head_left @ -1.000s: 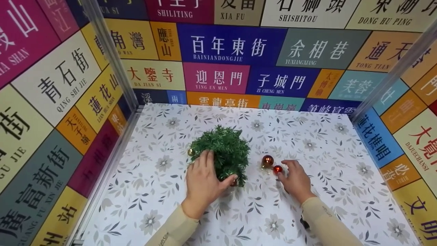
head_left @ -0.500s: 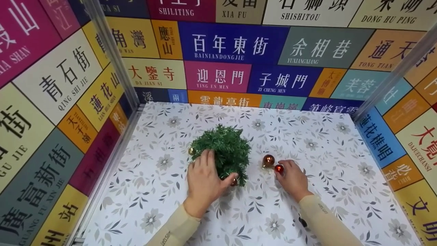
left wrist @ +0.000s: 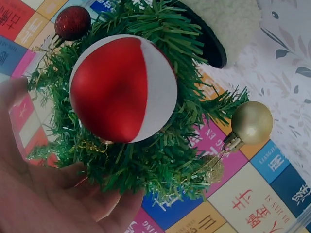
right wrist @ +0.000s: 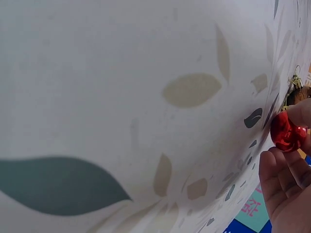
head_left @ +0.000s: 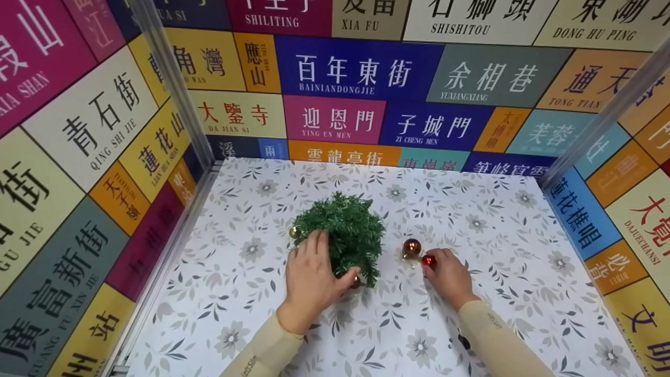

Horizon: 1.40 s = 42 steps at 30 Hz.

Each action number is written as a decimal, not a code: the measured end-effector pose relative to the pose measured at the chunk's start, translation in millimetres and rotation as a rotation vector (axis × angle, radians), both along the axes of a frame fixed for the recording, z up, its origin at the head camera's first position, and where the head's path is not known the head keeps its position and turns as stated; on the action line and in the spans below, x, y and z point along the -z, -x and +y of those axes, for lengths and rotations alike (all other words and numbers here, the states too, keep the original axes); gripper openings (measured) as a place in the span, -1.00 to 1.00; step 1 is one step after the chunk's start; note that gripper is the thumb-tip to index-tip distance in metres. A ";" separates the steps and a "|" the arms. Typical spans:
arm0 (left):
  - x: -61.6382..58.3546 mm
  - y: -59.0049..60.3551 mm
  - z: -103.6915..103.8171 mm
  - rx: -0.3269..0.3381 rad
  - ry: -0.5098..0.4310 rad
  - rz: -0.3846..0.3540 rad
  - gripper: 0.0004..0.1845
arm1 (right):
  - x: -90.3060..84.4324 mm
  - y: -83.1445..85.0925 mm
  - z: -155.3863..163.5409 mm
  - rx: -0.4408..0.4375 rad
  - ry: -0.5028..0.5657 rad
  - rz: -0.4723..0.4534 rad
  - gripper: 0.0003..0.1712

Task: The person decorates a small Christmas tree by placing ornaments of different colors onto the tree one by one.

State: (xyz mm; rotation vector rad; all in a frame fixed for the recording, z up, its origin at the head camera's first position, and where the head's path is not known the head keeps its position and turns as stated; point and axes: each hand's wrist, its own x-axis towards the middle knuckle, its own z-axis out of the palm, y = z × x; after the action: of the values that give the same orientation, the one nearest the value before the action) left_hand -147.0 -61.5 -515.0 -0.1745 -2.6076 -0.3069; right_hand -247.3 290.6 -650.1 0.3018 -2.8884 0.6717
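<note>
My left hand (head_left: 311, 277) holds the side of a small green Christmas tree (head_left: 361, 225), thumb and fingers spread around its branches. In the left wrist view a red-and-white ball ornament (left wrist: 112, 92) hangs at the front of the tree. A dark red glittery ball (left wrist: 73, 23) and a gold ball (left wrist: 252, 122) hang at its sides. My right hand (head_left: 451, 276) pinches a small shiny red ball ornament (right wrist: 286, 131) between thumb and fingers, close over the table. Right beside it lies a larger copper-brown ball ornament (head_left: 412, 246) with gold bits at its foot.
The table (head_left: 251, 309) wears a white cloth printed with grey flowers and leaves. Colourful sign panels (head_left: 356, 65) wall it in at the back and both sides, with metal posts (head_left: 180, 84) at the corners. A whitish fleecy piece (left wrist: 233, 29) shows beyond the tree.
My right hand has moved slightly left and its fingers have closed on the red ball ornament. The left hand stays on the tree almost unmoved.
</note>
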 end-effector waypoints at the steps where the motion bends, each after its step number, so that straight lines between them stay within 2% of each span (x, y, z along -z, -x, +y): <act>1: -0.3 -0.2 -0.8 0.009 -0.007 -0.008 0.10 | 0.3 0.1 0.0 0.000 -0.002 0.001 -0.57; 9: -6.5 -2.5 -8.0 0.060 -0.015 -0.063 0.08 | 0.6 1.0 0.9 -0.005 0.008 0.014 -0.58; 18: -5.8 -2.6 -11.9 0.093 -0.025 -0.033 -0.04 | 0.2 1.1 0.0 0.005 0.014 -0.006 -0.58; 24: -6.2 -2.4 -13.8 0.109 -0.019 -0.018 -0.12 | 1.2 1.0 0.1 0.001 0.014 0.013 -0.59; 32: -8.5 -1.3 -19.7 0.133 -0.029 -0.042 -0.19 | 2.1 -1.4 0.1 -0.005 0.012 0.034 -0.62; 42: -12.2 -0.5 -28.1 0.168 -0.016 -0.060 -0.25 | 2.1 -1.3 -0.3 -0.001 0.021 0.011 -0.62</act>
State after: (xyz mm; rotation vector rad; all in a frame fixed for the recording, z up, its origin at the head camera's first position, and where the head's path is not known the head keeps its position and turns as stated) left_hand -146.5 -89.6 -502.9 -0.3853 -2.6541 -0.3978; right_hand -246.0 290.3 -652.2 0.3027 -2.8690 0.6985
